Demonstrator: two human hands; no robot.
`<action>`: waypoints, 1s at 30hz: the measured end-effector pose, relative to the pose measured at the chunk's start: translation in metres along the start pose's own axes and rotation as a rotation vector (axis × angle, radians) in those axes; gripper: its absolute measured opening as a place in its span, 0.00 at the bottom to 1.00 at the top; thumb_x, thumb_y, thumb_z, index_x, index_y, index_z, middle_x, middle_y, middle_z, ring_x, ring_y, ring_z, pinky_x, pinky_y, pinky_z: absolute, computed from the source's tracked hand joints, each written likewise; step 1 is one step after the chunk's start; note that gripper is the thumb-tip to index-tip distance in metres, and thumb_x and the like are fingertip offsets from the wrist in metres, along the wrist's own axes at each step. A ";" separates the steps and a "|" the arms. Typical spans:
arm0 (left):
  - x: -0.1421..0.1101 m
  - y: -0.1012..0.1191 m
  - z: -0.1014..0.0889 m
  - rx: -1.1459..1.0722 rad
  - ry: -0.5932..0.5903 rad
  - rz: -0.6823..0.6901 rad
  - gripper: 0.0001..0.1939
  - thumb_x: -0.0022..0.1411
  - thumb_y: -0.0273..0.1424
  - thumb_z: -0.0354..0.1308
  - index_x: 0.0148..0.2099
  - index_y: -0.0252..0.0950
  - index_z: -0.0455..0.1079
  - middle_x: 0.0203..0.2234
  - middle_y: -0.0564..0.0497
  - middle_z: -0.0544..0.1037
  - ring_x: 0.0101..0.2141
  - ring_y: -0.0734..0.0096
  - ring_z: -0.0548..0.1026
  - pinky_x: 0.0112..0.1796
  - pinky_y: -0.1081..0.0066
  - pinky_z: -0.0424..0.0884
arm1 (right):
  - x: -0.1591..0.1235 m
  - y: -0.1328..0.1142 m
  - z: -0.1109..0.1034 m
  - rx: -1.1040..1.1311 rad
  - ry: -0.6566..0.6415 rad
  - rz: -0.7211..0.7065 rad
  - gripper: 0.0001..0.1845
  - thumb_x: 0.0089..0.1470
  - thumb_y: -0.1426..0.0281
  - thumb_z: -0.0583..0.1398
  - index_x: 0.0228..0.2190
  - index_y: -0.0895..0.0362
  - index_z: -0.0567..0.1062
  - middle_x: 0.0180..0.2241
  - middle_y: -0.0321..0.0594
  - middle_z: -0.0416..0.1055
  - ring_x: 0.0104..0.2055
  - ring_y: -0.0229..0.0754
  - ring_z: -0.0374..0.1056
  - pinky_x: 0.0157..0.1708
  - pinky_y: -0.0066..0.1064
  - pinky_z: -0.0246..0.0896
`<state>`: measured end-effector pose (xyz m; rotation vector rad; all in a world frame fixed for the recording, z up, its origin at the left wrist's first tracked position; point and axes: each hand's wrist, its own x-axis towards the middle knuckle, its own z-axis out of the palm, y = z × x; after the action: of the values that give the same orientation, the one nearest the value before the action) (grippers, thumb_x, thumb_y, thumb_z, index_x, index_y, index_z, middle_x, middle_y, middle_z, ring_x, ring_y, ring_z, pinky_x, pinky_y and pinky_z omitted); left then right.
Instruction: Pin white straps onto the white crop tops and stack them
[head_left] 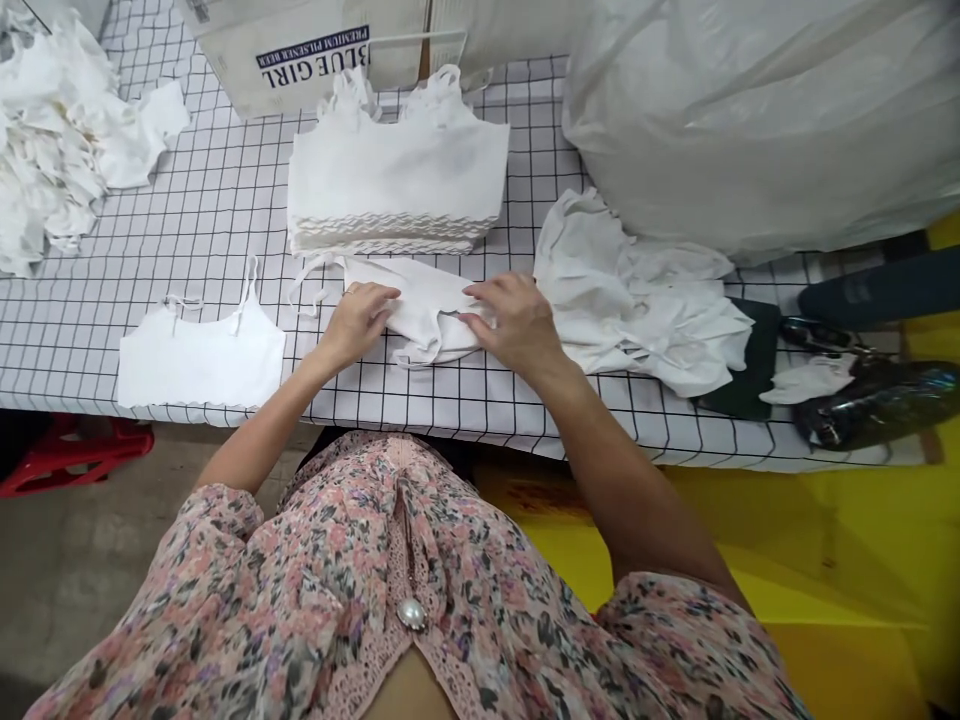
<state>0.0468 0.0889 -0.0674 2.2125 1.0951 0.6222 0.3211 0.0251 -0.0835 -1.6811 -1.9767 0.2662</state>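
A white strappy camisole top (pixel 412 285) lies crumpled on the table before me, one thin strap trailing to the left. My left hand (pixel 358 322) is closed on its left part, thumb and forefinger drawn together at the cloth. On the right side, my right hand (pixel 516 318) grips the same top between thumb and fingers, beside a curved edge. Just behind the hands rises a neat stack of white camisole tops (pixel 397 170). A single camisole top (pixel 202 355) is spread flat to the left, near the table's front edge.
A loose pile of white garments (pixel 637 300) lies right of my right hand. Another heap (pixel 60 130) is at the far left. Behind stand a cardboard box (pixel 300 75) and a large plastic bag (pixel 750 130). A dark bottle (pixel 885 285) and a glossy dark pouch (pixel 877 400) sit at right.
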 end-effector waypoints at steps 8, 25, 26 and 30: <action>0.020 0.004 0.010 0.192 -0.152 -0.094 0.04 0.62 0.26 0.67 0.40 0.36 0.76 0.45 0.42 0.79 0.51 0.50 0.71 0.54 0.53 0.62 | 0.046 0.002 0.029 0.478 0.057 0.229 0.11 0.61 0.67 0.57 0.43 0.51 0.78 0.31 0.40 0.75 0.37 0.48 0.71 0.47 0.46 0.71; -0.056 0.011 -0.003 -0.129 -0.036 -0.031 0.09 0.70 0.39 0.60 0.40 0.42 0.80 0.33 0.49 0.81 0.38 0.63 0.75 0.54 0.57 0.68 | -0.009 -0.030 0.001 0.474 -0.138 -0.068 0.05 0.62 0.62 0.67 0.35 0.47 0.85 0.37 0.41 0.80 0.49 0.54 0.73 0.57 0.59 0.66; -0.056 0.011 -0.007 -0.203 -0.034 -0.068 0.11 0.70 0.41 0.61 0.40 0.41 0.80 0.33 0.49 0.81 0.36 0.65 0.74 0.49 0.60 0.69 | -0.004 -0.021 -0.006 0.567 -0.078 0.022 0.06 0.61 0.61 0.68 0.35 0.48 0.84 0.36 0.40 0.80 0.45 0.52 0.73 0.53 0.54 0.70; -0.052 0.013 -0.020 -0.428 -0.026 -0.168 0.15 0.67 0.46 0.64 0.38 0.38 0.80 0.32 0.50 0.81 0.32 0.71 0.72 0.37 0.69 0.67 | 0.009 0.002 -0.040 0.412 0.227 0.331 0.09 0.64 0.65 0.63 0.42 0.52 0.83 0.45 0.49 0.80 0.49 0.56 0.75 0.56 0.58 0.69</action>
<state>0.0122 0.0456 -0.0524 1.7407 1.0125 0.6804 0.3425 0.0264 -0.0480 -1.6679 -1.3637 0.5364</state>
